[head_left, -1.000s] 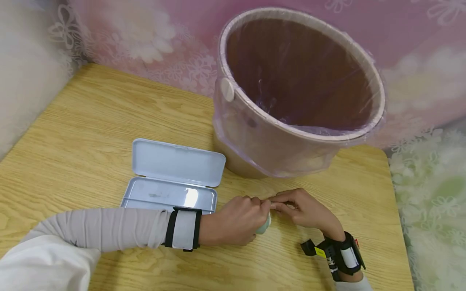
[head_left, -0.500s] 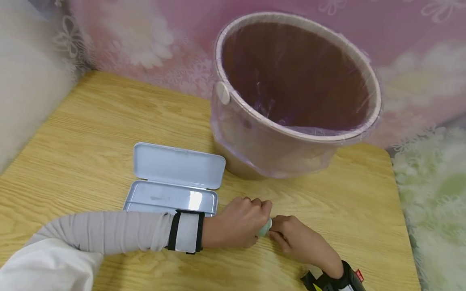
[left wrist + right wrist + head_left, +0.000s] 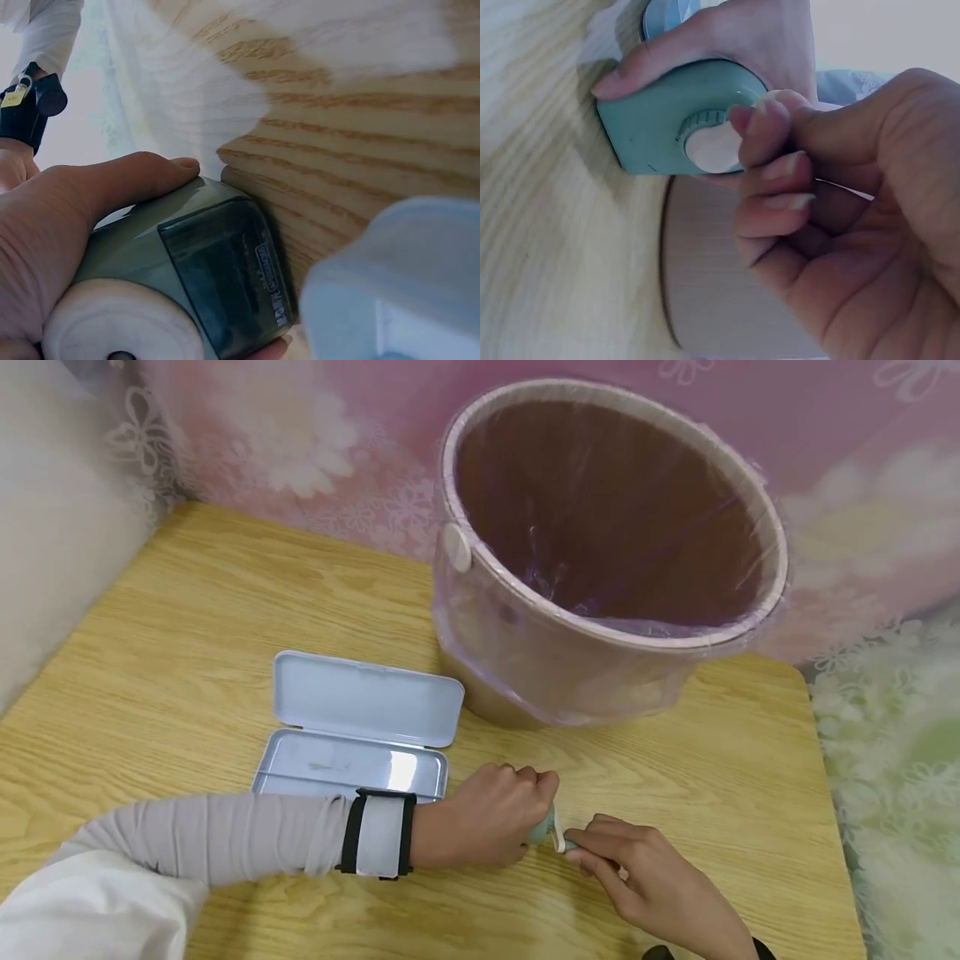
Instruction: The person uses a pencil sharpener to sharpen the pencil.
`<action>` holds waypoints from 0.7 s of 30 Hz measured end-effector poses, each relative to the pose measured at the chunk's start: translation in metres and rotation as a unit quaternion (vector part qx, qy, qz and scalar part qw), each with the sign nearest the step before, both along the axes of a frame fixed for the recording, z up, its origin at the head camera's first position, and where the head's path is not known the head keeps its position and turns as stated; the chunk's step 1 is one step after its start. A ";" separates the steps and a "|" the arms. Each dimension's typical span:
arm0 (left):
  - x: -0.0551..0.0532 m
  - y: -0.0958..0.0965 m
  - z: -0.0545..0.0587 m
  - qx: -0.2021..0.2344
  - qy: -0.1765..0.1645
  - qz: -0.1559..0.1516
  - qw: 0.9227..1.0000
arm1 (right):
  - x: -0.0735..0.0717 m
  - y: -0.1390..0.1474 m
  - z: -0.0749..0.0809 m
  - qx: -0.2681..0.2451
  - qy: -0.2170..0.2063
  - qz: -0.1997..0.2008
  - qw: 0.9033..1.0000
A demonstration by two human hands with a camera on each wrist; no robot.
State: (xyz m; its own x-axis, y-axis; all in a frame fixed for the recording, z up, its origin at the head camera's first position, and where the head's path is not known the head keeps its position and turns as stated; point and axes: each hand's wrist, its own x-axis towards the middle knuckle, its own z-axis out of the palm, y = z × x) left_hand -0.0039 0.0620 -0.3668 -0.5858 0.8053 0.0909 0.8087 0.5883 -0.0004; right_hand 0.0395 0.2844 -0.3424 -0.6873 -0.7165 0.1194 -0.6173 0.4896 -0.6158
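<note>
My left hand [image 3: 480,818] grips a green hand-crank pencil sharpener [image 3: 656,120] against the wooden table, wrapping over most of it in the head view. The left wrist view shows the sharpener's dark see-through shavings drawer [image 3: 225,277] and a pale round face [image 3: 124,319] with a hole in it. On the side facing my right hand is the white crank arm [image 3: 558,833]. My right hand [image 3: 656,881] pinches the crank's small end knob between thumb and forefinger, its other fingers curled in. The knob is mostly hidden by the fingertips.
Left of the sharpener lies a light blue pencil case [image 3: 367,697] with its lid raised, partly behind my left forearm. A large bucket [image 3: 570,677], lined with a clear purplish bag, stands behind both hands. The table [image 3: 225,602] ends at a flower-patterned backdrop.
The crank has swung round; my right hand has gone from the far side of the sharpener toward me, its wrist now near the bottom edge. My left hand holds the sharpener in place.
</note>
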 end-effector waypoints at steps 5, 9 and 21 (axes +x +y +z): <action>-0.001 0.000 0.000 -0.001 0.007 -0.006 1.000 | 0.001 -0.001 0.002 0.022 0.019 -0.013 0.999; -0.001 -0.001 -0.001 0.007 0.003 -0.010 1.000 | 0.001 -0.001 0.005 0.035 0.036 -0.025 0.998; -0.002 -0.003 -0.002 0.012 -0.008 -0.015 1.000 | -0.018 -0.003 0.001 0.037 0.125 -0.042 0.991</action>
State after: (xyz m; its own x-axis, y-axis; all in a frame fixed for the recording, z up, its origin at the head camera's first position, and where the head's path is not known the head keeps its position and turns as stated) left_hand -0.0063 0.0593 -0.3683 -0.5635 0.8199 0.1010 0.8254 0.5639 0.0270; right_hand 0.0215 0.2813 -0.3410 -0.7002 -0.6716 0.2423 -0.7014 0.5835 -0.4094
